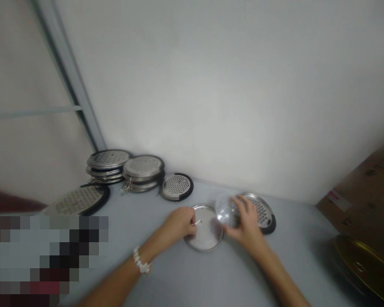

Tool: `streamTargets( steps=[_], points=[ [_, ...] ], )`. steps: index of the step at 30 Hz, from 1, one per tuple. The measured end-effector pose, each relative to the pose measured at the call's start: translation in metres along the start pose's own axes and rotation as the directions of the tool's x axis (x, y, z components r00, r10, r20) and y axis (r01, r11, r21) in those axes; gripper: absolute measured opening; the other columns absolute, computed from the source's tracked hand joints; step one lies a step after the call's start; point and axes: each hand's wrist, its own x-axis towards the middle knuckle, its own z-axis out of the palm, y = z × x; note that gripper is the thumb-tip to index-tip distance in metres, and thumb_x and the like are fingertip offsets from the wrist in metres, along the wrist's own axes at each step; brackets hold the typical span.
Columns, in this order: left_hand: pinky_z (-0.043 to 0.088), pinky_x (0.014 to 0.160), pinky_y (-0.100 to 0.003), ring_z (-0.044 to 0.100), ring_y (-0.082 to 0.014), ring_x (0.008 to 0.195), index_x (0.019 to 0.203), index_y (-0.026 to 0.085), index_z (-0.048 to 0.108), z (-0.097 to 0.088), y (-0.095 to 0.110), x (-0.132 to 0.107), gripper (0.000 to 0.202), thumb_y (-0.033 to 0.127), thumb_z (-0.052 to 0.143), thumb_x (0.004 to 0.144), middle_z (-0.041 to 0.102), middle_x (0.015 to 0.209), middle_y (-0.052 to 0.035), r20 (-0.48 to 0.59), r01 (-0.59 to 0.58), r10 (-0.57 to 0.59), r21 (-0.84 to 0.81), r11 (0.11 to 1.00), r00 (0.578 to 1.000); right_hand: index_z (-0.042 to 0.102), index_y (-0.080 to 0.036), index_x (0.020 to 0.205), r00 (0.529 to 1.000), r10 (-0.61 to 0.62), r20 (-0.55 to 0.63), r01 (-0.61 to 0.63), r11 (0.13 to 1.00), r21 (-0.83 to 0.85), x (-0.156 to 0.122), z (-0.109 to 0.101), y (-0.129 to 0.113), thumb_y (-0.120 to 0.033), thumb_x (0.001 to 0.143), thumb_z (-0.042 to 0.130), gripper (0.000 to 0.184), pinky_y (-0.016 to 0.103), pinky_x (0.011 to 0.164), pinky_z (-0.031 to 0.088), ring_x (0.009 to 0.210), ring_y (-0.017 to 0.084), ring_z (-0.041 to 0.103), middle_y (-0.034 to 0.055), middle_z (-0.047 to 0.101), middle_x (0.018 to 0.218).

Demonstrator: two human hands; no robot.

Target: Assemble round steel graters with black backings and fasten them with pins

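My left hand (179, 224) is closed in a pinch on a small metal clip at the edge of a plain round steel plate (208, 234) lying on the grey table (179, 277). My right hand (245, 225) grips a clear, blurred round disc (224, 211) held just above the plate's right side. Behind the right hand lies a perforated steel disc with a black rim (263, 213).
Stacks of perforated steel discs (109, 164) (144, 170) stand at the back left by the wall, with one disc (177, 186) propped beside them and another (80, 200) lying further left. A cardboard box (368, 192) and a gold-coloured lid (361, 264) sit at the right.
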Motion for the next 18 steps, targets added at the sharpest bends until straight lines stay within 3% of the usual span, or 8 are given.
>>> streamTargets(
  steps=[5,8,11,15,18],
  points=[
    [0.037,0.063,-0.027,0.064,-0.0219,0.078,0.077,0.018,0.070,-0.001,0.001,-0.002,0.012,0.017,0.064,0.066,0.072,0.083,-0.0062,0.006,-0.012,0.013,-0.045,0.999,1.000,0.046,-0.025,0.139,1.000,-0.021,-0.004,0.021,1.000,0.017,-0.001,0.002,0.000,-0.047,0.072,0.078,0.077,0.062,0.103,0.038,0.126,0.040,0.042,0.0154,0.044,0.139],
    [0.035,0.060,-0.025,0.062,-0.0191,0.071,0.076,0.018,0.069,-0.010,-0.009,-0.002,0.009,0.018,0.063,0.070,0.071,0.076,-0.0036,-0.044,-0.003,-0.002,-0.113,0.994,0.999,0.045,-0.025,0.139,1.000,-0.017,0.007,0.017,0.999,0.039,-0.001,0.001,0.000,-0.044,0.072,0.079,0.077,0.062,0.104,0.038,0.127,0.039,0.041,0.0149,0.043,0.139],
    [0.035,0.061,-0.026,0.062,-0.0199,0.075,0.082,0.017,0.069,-0.024,-0.028,-0.001,0.011,0.021,0.065,0.072,0.071,0.081,-0.0052,-0.198,0.086,-0.101,-0.080,0.993,0.975,0.044,-0.025,0.139,1.000,-0.014,0.022,0.012,0.998,0.061,0.000,0.000,-0.004,-0.044,0.074,0.078,0.076,0.062,0.106,0.037,0.128,0.039,0.041,0.0151,0.042,0.140],
    [0.036,0.063,-0.027,0.062,-0.0197,0.073,0.072,0.017,0.065,-0.035,-0.038,0.001,0.004,0.020,0.064,0.075,0.069,0.074,-0.0051,-0.208,0.177,-0.184,-0.054,0.983,0.961,0.042,-0.027,0.141,0.997,-0.034,0.072,0.027,0.995,0.099,0.000,-0.002,-0.015,-0.045,0.076,0.077,0.077,0.061,0.108,0.037,0.130,0.038,0.041,0.0147,0.041,0.141],
    [0.041,0.063,-0.026,0.061,-0.0176,0.070,0.087,0.016,0.066,-0.029,-0.025,0.003,0.020,0.035,0.058,0.087,0.067,0.073,-0.0035,-0.264,0.009,-0.096,-0.313,0.950,0.960,0.041,-0.026,0.143,0.988,-0.105,0.113,0.090,0.988,0.129,-0.003,-0.002,-0.028,-0.047,0.075,0.077,0.080,0.059,0.110,0.037,0.133,0.038,0.040,0.0151,0.039,0.144]
  ],
)
